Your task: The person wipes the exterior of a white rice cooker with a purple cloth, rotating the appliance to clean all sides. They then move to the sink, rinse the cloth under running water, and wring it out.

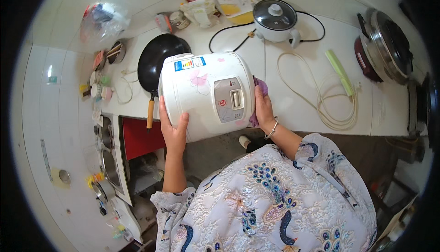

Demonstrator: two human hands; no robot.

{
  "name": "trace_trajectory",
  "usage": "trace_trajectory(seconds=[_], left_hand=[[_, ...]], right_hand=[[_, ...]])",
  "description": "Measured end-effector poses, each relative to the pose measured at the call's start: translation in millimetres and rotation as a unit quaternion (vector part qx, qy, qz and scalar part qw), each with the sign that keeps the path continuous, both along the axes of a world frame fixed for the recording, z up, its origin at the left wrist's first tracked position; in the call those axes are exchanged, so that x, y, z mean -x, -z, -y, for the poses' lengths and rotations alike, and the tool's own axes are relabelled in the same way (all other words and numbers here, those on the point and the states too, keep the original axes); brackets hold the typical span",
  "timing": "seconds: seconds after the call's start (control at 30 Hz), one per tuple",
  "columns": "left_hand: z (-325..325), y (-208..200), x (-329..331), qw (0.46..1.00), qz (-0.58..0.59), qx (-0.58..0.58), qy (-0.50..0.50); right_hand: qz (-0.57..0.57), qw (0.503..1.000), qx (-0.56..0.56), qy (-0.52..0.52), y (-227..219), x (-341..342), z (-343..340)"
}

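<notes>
A white rice cooker (206, 94), tipped on its side with the control panel facing up, is held at the front edge of the white tiled counter (298, 110). The left hand (173, 130) lies flat and open against the cooker's near-left side. The right hand (263, 110) presses a purple cloth (261, 87) to the cooker's right side, fingers closed on the cloth. Behind the cooker to its left lies a black wok (158, 59); behind it to the right stands a small lidded pot (276, 20); a coiled cream cord (330, 101) lies right of the cooker.
</notes>
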State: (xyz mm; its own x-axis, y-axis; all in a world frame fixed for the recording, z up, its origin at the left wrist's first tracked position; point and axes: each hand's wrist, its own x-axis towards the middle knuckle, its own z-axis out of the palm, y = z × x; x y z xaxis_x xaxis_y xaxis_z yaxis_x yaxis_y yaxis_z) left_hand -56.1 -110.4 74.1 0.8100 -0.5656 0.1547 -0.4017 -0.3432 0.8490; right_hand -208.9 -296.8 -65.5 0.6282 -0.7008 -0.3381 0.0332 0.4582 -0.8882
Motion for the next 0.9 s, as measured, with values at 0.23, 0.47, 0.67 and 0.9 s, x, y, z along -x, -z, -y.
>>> trace_trajectory(seconds=[0.23,0.47,0.67,0.9], left_hand=[[-29.3,14.2,-20.3,0.993,-0.077,0.052,-0.070],[-56.6,34.4,-38.9,0.983,-0.124,0.098,-0.098],[-40.3,50.6,-43.3,0.974,-0.134,0.149,-0.104],[-63.6,51.8,-46.7,0.971,-0.157,0.152,-0.096]], right_hand=[[0.040,0.996,0.075,0.005,-20.4,-17.1,-11.7],[0.000,0.978,0.209,0.020,-51.4,-51.3,0.3],[-0.005,0.950,0.312,0.004,-65.2,-91.4,35.2],[-0.031,0.887,0.461,0.017,-96.5,-102.6,49.6]])
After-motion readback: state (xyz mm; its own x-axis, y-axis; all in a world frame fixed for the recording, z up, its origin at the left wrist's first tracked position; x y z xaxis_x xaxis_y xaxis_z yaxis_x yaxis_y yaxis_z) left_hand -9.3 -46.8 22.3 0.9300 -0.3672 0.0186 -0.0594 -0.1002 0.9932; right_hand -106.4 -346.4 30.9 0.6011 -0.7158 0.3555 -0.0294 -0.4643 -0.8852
